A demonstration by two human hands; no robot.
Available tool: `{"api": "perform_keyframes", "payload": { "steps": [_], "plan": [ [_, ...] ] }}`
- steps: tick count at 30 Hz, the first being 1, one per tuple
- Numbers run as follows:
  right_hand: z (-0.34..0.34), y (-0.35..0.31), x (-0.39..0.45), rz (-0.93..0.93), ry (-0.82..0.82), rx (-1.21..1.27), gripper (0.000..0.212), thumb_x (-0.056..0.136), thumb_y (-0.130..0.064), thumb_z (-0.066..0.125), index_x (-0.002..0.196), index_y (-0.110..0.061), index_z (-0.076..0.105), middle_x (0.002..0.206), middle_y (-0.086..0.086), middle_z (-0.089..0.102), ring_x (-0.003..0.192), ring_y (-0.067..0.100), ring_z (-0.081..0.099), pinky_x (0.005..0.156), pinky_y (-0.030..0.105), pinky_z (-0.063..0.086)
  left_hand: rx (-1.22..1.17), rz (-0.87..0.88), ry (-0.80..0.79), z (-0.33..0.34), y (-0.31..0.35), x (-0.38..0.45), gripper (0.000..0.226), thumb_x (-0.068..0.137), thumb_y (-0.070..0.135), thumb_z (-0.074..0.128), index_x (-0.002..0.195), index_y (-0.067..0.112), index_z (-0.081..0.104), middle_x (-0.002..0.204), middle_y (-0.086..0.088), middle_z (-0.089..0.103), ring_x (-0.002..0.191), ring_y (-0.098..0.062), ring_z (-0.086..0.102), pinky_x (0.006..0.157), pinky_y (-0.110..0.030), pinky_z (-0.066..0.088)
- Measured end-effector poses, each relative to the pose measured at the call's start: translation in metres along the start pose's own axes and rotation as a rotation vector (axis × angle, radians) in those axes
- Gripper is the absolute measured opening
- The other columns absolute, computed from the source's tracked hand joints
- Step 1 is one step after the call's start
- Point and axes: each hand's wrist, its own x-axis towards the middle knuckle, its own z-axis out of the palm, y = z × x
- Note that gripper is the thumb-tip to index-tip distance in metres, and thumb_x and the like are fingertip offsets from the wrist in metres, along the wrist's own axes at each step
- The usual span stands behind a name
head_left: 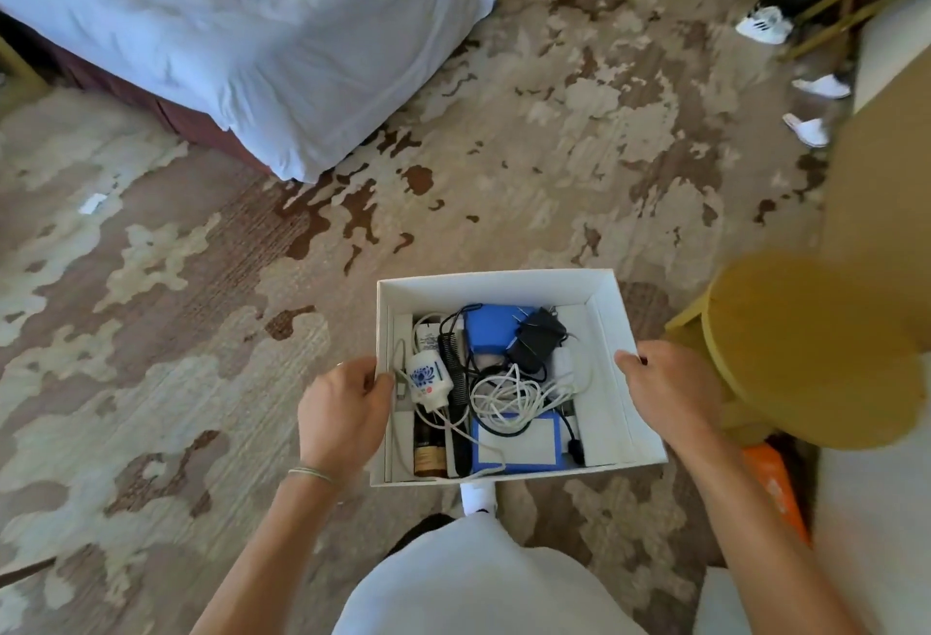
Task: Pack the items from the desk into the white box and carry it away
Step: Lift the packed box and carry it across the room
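A bed (242, 29) fills the far left, cut off by the frame. The white box (612, 332) hangs above the carpet (151, 332), left hand (340, 415) and right hand (672, 390) gripping opposite walls. Tangled cables (514, 395) half-hide the packed items.

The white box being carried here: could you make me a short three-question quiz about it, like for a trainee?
1. True or false: both hands grip the box by its side walls.
2. Which lies nearest the left hand? A) black charger B) white bottle with a blue flower C) blue card
3. What lies coiled in the middle of the box?

Key:
1. True; the right hand holds the other wall.
2. B
3. A white cable.
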Motion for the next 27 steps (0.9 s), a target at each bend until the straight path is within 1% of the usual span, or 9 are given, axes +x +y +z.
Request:
{"api": "perform_keyframes", "payload": {
  "steps": [5,7,11,14,17,20,22,24,27],
  "plan": [
    [-0.016,0.049,0.019,0.119,0.04,0.086,0.049,0.097,-0.03,0.056,0.057,-0.015,0.032,0.055,0.006,0.033,0.051,0.02,0.032,0.054,0.033,0.025,-0.003,0.103,-0.047,0.044,0.044,0.032,0.034,0.09,0.019,0.06,0.06,0.008,0.05,0.049,-0.004,0.052,0.046,-0.024,0.05,0.043,-0.026,0.028],
    [-0.023,0.066,0.022,0.151,0.059,0.126,0.049,0.097,-0.03,0.056,0.058,-0.015,0.031,0.056,0.006,0.032,0.053,0.02,0.032,0.056,0.034,0.025,-0.019,0.146,-0.071,0.06,0.062,0.042,0.033,0.09,0.017,0.06,0.06,0.006,0.052,0.05,-0.008,0.054,0.045,-0.025,0.05,0.042,-0.026,0.032],
    [-0.044,0.101,0.023,0.246,0.144,0.131,0.051,0.096,-0.029,0.058,0.056,-0.017,0.028,0.053,0.003,0.031,0.051,0.019,0.029,0.054,0.032,0.025,-0.082,0.227,-0.132,0.09,0.106,0.057,0.032,0.089,0.013,0.061,0.06,0.003,0.052,0.051,-0.011,0.055,0.045,-0.03,0.051,0.044,-0.032,0.041],
    [-0.059,0.129,0.024,0.301,0.216,0.143,0.055,0.094,-0.026,0.061,0.052,-0.019,0.026,0.05,-0.002,0.027,0.048,0.015,0.025,0.051,0.03,0.02,-0.116,0.262,-0.157,0.109,0.143,0.064,0.034,0.088,0.013,0.063,0.06,0.001,0.049,0.052,-0.015,0.053,0.049,-0.035,0.051,0.047,-0.038,0.043],
    [-0.072,0.16,0.029,0.381,0.255,0.123,0.053,0.094,-0.03,0.06,0.053,-0.018,0.028,0.05,-0.002,0.03,0.047,0.015,0.026,0.05,0.03,0.02,-0.128,0.336,-0.191,0.129,0.181,0.067,0.035,0.088,0.011,0.062,0.058,0.002,0.047,0.049,-0.012,0.05,0.045,-0.025,0.043,0.046,-0.031,0.036],
    [-0.083,0.193,0.036,0.438,0.272,0.129,0.05,0.094,-0.031,0.059,0.054,-0.017,0.032,0.052,0.001,0.034,0.048,0.016,0.028,0.05,0.03,0.021,-0.129,0.398,-0.217,0.15,0.216,0.07,0.039,0.088,0.01,0.062,0.054,0.009,0.043,0.045,-0.001,0.044,0.043,-0.022,0.04,0.046,-0.03,0.033],
    [-0.089,0.218,0.044,0.47,0.272,0.129,0.048,0.094,-0.031,0.057,0.055,-0.014,0.035,0.053,0.003,0.038,0.05,0.018,0.031,0.051,0.031,0.023,-0.116,0.427,-0.233,0.168,0.241,0.071,0.043,0.088,0.01,0.063,0.052,0.013,0.04,0.044,0.002,0.042,0.042,-0.019,0.039,0.045,-0.029,0.032],
    [-0.094,0.246,0.051,0.492,0.271,0.136,0.048,0.095,-0.033,0.056,0.055,-0.014,0.037,0.053,0.003,0.042,0.05,0.018,0.035,0.051,0.031,0.026,-0.086,0.447,-0.24,0.189,0.266,0.073,0.044,0.087,0.011,0.064,0.052,0.012,0.038,0.044,0.002,0.04,0.042,-0.019,0.036,0.045,-0.029,0.032],
    [-0.102,0.289,0.062,0.492,0.295,0.165,0.051,0.095,-0.032,0.058,0.053,-0.016,0.035,0.051,0.0,0.038,0.047,0.015,0.033,0.05,0.03,0.025,-0.003,0.474,-0.258,0.222,0.303,0.073,0.04,0.087,0.013,0.064,0.055,0.007,0.04,0.047,-0.003,0.042,0.043,-0.02,0.036,0.046,-0.029,0.034]
  ]
}}
